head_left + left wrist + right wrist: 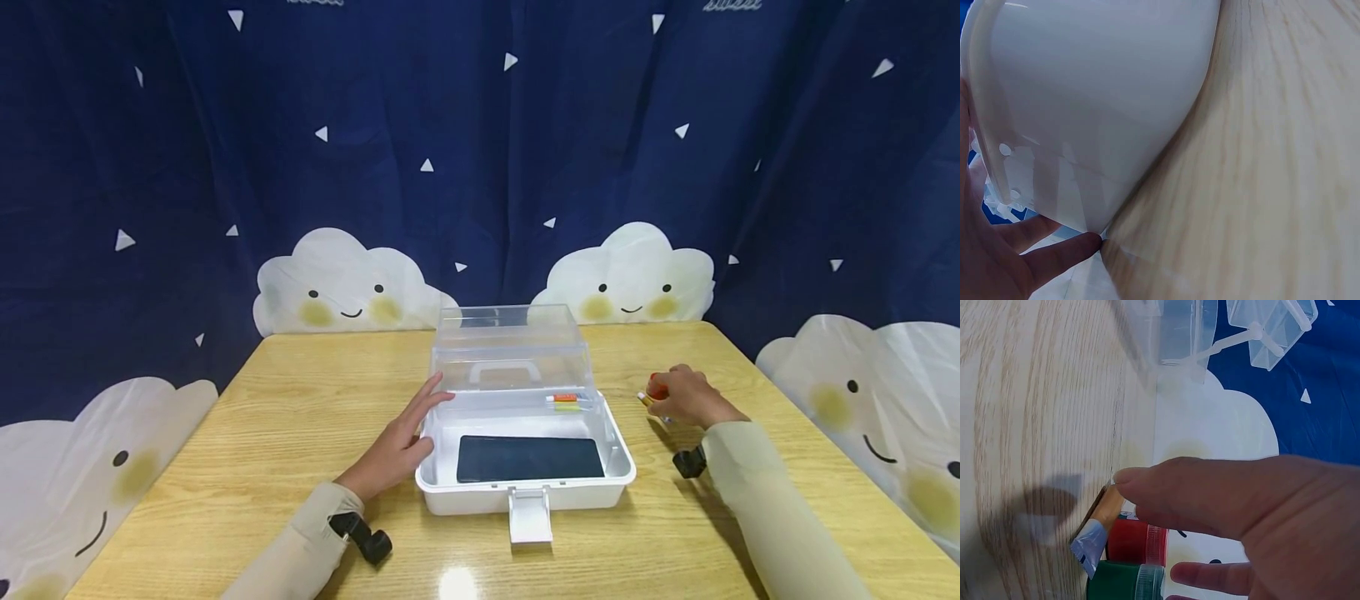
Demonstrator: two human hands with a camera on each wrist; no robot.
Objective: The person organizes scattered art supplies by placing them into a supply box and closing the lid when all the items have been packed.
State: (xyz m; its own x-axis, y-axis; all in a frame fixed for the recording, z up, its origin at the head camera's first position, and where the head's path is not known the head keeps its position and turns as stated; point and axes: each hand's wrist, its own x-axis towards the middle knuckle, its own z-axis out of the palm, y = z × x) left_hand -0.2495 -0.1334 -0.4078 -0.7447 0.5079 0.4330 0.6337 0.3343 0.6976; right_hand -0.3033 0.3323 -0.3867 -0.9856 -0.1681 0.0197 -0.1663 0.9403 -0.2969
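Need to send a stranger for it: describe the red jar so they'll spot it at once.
Start at the white box on the table, then go right to the right hand. Close by it, next to a tube, is the red jar. Its red body sets it apart from the green jar beside it.

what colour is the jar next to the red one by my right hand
The jar is green; it shows best in the right wrist view.

The cream-sleeved left arm reaches forward, its bare left hand held with fingers extended and thumb apart. The cream-sleeved right arm stretches farther out, its bare right hand angled inward, fingers bent downward, thumb extended.
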